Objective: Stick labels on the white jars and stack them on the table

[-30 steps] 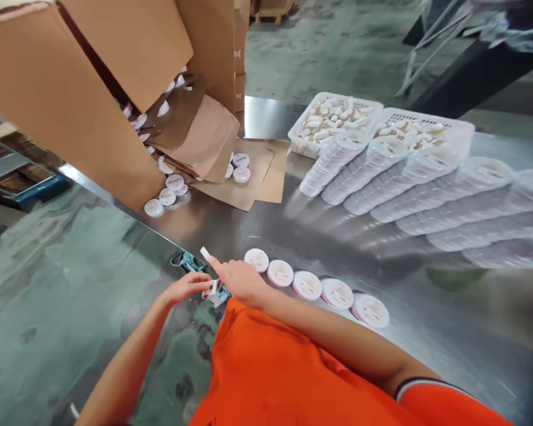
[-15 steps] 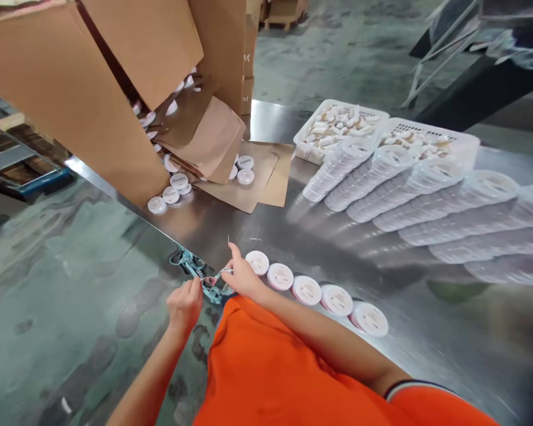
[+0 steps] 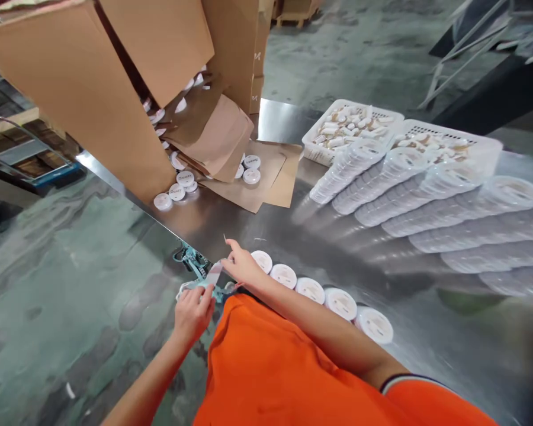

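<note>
Between my hands runs a pale glossy strip (image 3: 214,274) with a pinkish part, possibly a label. My left hand (image 3: 193,313) is closed on its lower end, and a thin whitish band curls out beside those fingers. My right hand (image 3: 244,266) pinches the strip's upper end. From its raised fingertip a thin white sliver (image 3: 225,238) sticks up. Just under my right forearm, several round containers with white lids (image 3: 311,290) stand in a row on the metal table (image 3: 275,234). Part of that row is hidden by the forearm.
A teal mechanical device (image 3: 193,260) sits at the table edge behind my hands. A large cardboard box (image 3: 93,100) spills round white lids (image 3: 176,191) over brown cardboard sheets (image 3: 270,171). To the right lie stacks of clear plastic cups (image 3: 400,177) by white baskets (image 3: 315,152) of small white-and-tan pieces.
The strip has turned to show its broad face between my hands. My left hand has shifted slightly right and down, its fingers now over the strip. The view has shifted slightly.
</note>
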Available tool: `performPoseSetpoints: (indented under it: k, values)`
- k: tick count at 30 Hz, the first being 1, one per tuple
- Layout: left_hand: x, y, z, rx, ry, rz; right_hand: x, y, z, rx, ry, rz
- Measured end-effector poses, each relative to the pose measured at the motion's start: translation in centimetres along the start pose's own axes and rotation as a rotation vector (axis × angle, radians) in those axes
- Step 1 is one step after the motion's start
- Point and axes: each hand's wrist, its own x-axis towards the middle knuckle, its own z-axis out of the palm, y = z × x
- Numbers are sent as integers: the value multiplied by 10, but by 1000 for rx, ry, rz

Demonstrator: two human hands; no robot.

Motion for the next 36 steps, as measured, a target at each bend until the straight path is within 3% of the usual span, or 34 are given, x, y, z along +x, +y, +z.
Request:
performPoseSetpoints:
  k: [3, 6, 9, 12, 14, 18, 23, 26, 31, 36]
  values:
    - [2, -8, 26, -205, -119, -178, -13, -1, -2, 108, -21, -154]
    - [17, -9, 43, -681, -184, -350, -36, 1, -2, 214, -53, -272]
    - [39, 4, 44, -1200, -208, -594, -61, 5, -4, 277, -51, -362]
    - [56, 23, 39, -1373, -145, -828, -79, 12, -9, 299, -45, -457]
    - [64, 33, 34, -1414, -77, -906, -87, 17, -11, 295, -34, -514]
    - [81, 53, 9, -1430, 140, -757, -92, 36, -7, 261, 56, -550]
    - [100, 91, -58, -1346, 294, -450, -80, 66, 11, 152, 74, -534]
    - [96, 117, -84, -1218, 398, -247, -63, 78, 26, 128, 81, -536]
    - [79, 138, -76, -1078, 449, -63, -42, 84, 39, 165, -2, -570]
    - [74, 147, -60, -1076, 453, -64, -38, 78, 36, 262, -36, -614]
